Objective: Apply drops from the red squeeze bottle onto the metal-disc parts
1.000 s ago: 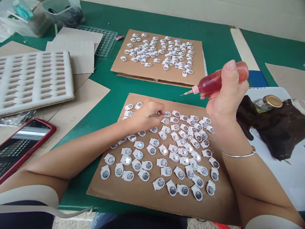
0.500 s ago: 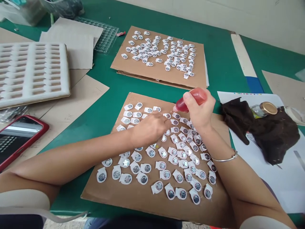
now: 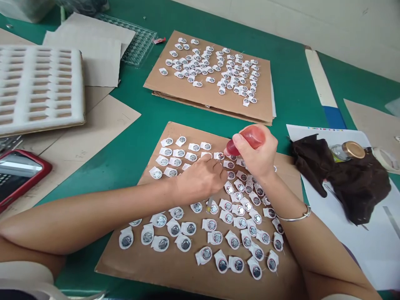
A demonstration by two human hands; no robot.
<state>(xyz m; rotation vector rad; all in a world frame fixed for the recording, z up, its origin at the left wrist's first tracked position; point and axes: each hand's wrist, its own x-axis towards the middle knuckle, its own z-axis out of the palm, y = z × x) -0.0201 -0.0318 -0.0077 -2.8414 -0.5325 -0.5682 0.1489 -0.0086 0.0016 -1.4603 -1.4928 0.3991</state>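
Note:
My right hand (image 3: pixel 259 152) is wrapped round a red squeeze bottle (image 3: pixel 246 141), its tip pointing down and left at the white pieces. Rows of small white fabric pieces with round silvery discs (image 3: pixel 160 243) cover the near cardboard sheet (image 3: pixel 150 271). Over the upper middle of this sheet is my left hand (image 3: pixel 203 179), its fingers curled near the bottle tip. A thin tool with a yellowish end (image 3: pixel 209 205) sticks out below the left palm; the rest of it is hidden by the hand.
Behind lies another cardboard stack (image 3: pixel 187 95) with many similar pieces. At the left are a white slotted tray (image 3: pixel 79 89), grey card sheets (image 3: pixel 103 58) and a red-cased phone (image 3: pixel 43 166). Dark brown cloth (image 3: pixel 353 179) and a gold-lidded jar (image 3: pixel 353 149) rest on white paper at the right.
The camera view has shifted slightly. My right hand and the red bottle have moved a little left and down, and more of the thin tool shows below my left hand.

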